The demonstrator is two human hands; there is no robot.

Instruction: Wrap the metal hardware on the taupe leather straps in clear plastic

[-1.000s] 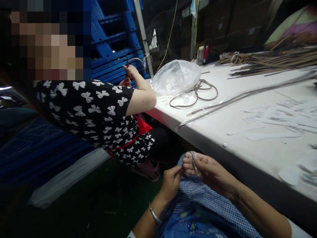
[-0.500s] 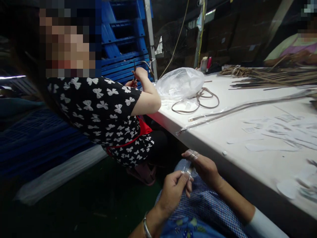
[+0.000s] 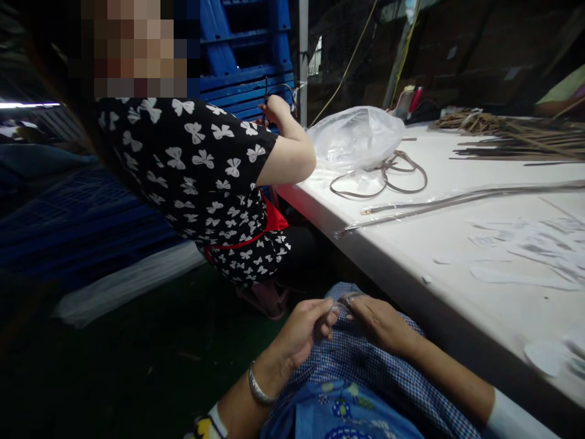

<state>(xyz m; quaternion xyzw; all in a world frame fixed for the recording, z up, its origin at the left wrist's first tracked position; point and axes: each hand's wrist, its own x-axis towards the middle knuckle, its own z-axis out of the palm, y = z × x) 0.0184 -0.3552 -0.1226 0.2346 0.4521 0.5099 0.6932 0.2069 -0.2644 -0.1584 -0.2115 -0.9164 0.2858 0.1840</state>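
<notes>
Over the checked cloth on my lap [image 3: 361, 356], my left hand [image 3: 306, 332] pinches a small piece of clear plastic [image 3: 337, 306]. A silver bangle [image 3: 259, 384] circles the left wrist. Close beside it, palm down, my right hand [image 3: 381, 320] has its fingers bent around the other end of the same plastic. What lies under the right fingers is partly hidden. Both hands are below the edge of the white table [image 3: 393, 256].
On the table lie a clear plastic bag [image 3: 359, 137], looped brown straps [image 3: 404, 177], long wrapped straps [image 3: 439, 200], a strap pile [image 3: 525, 137] and paper slips [image 3: 525, 241]. A person in a bow-patterned top [image 3: 196, 164] sits at left, by blue pallets [image 3: 247, 55].
The view has shifted, so the table sits further right. My hands have come closer together, and the right hand has lowered and turned palm down.
</notes>
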